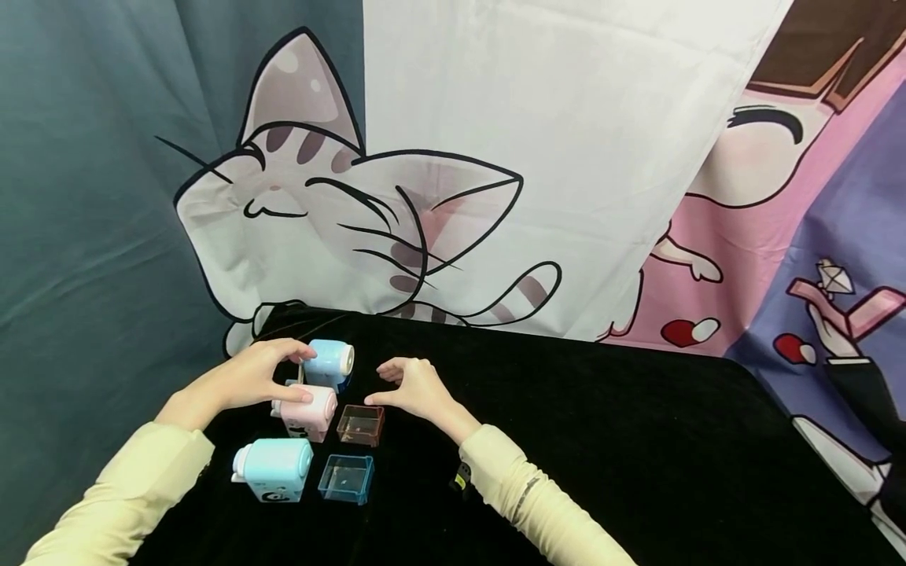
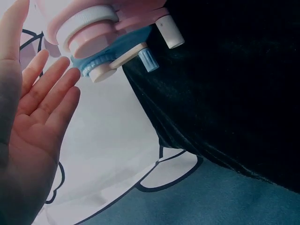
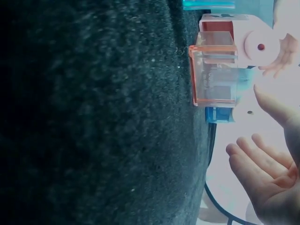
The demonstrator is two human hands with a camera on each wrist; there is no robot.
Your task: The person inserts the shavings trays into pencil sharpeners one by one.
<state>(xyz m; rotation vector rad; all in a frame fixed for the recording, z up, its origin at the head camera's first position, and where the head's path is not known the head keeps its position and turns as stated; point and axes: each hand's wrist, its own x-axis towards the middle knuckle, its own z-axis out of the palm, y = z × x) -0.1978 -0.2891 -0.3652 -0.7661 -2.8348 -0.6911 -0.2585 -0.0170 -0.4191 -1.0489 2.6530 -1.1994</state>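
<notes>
My left hand (image 1: 253, 374) reaches over a pink crank pencil sharpener (image 1: 316, 409), its thumb overlapping the top and its fingers toward a blue sharpener (image 1: 329, 358) behind. In the left wrist view the fingers are extended, and the pink crank handle (image 2: 169, 33) lies beyond them. My right hand (image 1: 418, 387) holds nothing, with thumb and fingers spread. Right beside its thumb sits a clear shavings drawer with a reddish-orange rim (image 1: 361, 425), in front of the pink sharpener. The right wrist view shows the pink sharpener's round pencil hole (image 3: 261, 47).
A light-blue sharpener (image 1: 274, 468) stands nearest the front, with a clear blue drawer (image 1: 347, 479) to its right. Black cloth (image 1: 609, 448) covers the table, and printed cat curtains (image 1: 453, 196) hang behind it.
</notes>
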